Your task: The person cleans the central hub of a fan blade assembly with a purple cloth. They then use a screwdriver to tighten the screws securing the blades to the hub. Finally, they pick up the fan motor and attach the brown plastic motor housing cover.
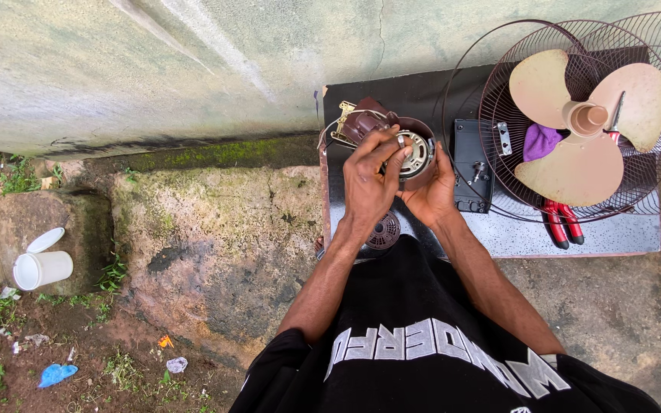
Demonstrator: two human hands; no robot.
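Note:
My left hand (367, 177) grips the top of a brown fan motor (415, 151), its fingers curled over the metal core. From the other side my right hand (431, 197) cups the same motor housing. Both hands hold it above a black board (415, 95). A brass-coloured bracket (342, 122) and wires hang off the motor's far left end. Under my wrists lies a round dark vented cap (384, 231).
A wire fan guard (575, 122) holds a beige three-blade propeller (587, 122), a purple cloth (541, 141) and red-handled pliers (564, 222). A black box part (471, 164) lies beside it. A white cup (42, 269) rests on a stone at left.

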